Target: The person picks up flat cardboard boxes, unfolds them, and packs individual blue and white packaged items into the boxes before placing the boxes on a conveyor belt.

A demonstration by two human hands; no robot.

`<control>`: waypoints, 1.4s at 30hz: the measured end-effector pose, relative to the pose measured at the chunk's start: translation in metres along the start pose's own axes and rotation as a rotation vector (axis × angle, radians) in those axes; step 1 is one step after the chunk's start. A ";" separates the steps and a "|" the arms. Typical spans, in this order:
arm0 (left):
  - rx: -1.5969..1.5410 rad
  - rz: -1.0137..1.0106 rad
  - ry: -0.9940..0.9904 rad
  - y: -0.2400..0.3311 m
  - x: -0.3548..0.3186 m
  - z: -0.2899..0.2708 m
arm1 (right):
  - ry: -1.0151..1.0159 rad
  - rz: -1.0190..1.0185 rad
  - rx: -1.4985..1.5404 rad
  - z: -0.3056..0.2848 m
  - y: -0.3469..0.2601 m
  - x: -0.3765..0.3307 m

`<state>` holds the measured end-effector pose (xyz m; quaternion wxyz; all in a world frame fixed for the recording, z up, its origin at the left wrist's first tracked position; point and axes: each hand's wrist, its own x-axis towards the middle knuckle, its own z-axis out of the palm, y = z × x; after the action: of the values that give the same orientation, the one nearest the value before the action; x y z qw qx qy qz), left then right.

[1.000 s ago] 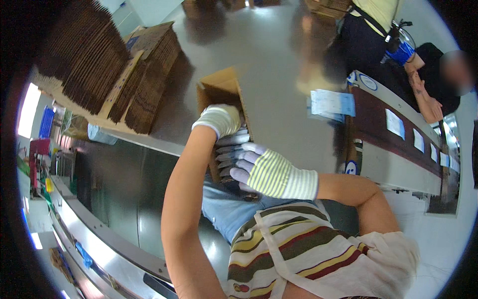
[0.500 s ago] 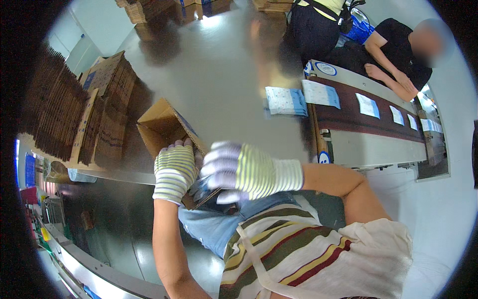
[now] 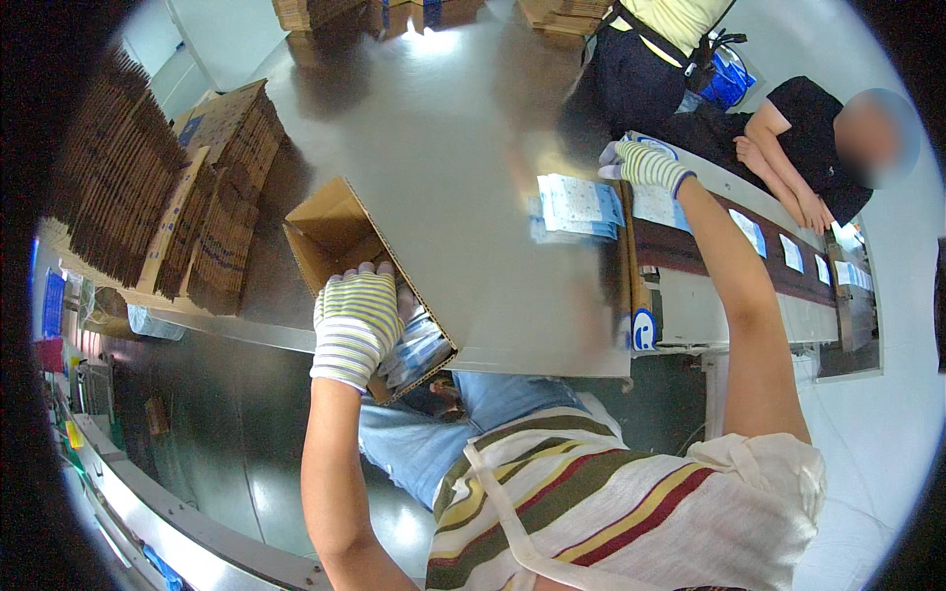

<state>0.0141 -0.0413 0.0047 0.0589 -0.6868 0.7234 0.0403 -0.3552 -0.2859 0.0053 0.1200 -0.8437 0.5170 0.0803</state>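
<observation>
Both my hands wear striped gloves with pale purple fingertips. My left hand (image 3: 357, 323) is closed over the near-left side of an open cardboard box (image 3: 335, 219), its bent fingers reaching inside. Blue and white flat packets (image 3: 418, 345) stand packed in the box's near end, partly hidden by that hand. Far to the right, my right hand (image 3: 645, 165) stretches out over the end of the conveyor, fingers apart and holding nothing visible. Just below it a packet (image 3: 655, 205) lies on the belt. Several overlapping packets (image 3: 581, 205) lie on the table beside the belt's end.
The metal table (image 3: 493, 315) carries stacks of flattened cartons (image 3: 222, 167) on the left. More packets (image 3: 791, 252) sit along the dark conveyor belt (image 3: 705, 251). A seated person in black (image 3: 803, 148) rests their arms at its far side; another person (image 3: 641, 69) stands behind.
My right hand has swung from the box out to the conveyor's end. More packets overlap beside the belt's end. My left hand has stayed at the box.
</observation>
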 end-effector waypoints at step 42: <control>-0.212 0.011 0.083 -0.004 0.004 0.004 | 0.450 -0.833 0.795 0.028 -0.302 0.027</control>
<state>0.0182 -0.0453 0.0003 -0.0441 -0.6864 0.7205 0.0885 -0.0741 -0.1695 0.0077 0.3344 -0.8617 0.1472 -0.3521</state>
